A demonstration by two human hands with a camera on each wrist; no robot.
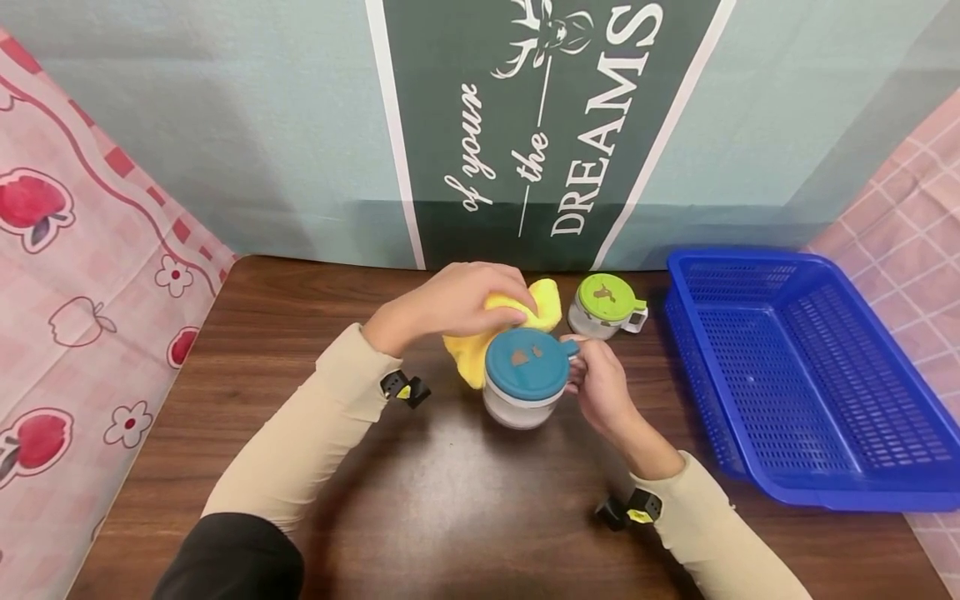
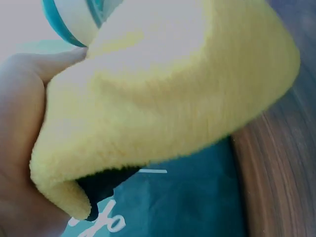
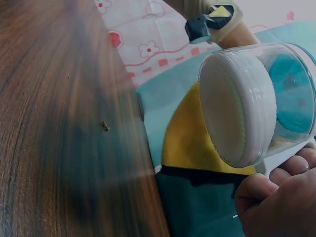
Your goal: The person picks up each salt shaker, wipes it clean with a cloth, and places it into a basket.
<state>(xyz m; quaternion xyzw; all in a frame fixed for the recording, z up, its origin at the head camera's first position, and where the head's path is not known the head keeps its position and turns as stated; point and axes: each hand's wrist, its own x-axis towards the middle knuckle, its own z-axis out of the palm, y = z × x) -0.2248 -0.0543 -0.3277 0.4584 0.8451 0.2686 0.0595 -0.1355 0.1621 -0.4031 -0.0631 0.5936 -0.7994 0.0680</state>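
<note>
A clear jar with a blue lid (image 1: 527,363), a side handle and a white base (image 3: 224,111) is held up over the table, brown smears on its lid. Its handle is gripped by my right hand (image 1: 602,382), fingers curled round it. My left hand (image 1: 480,302) holds a fuzzy yellow cloth (image 1: 470,354) at the jar's far left side, thumb near the lid's edge. In the left wrist view the cloth (image 2: 163,94) hides most of the fingers. Behind the right hand stands a similar jar with a green lid (image 1: 606,297), also smeared brown.
A blue plastic basket (image 1: 720,392) stands on the right of the brown wooden table (image 1: 442,517). Behind the table hangs a green and grey-blue cloth with lettering (image 1: 517,158). A small brown crumb (image 3: 105,126) lies on the tabletop.
</note>
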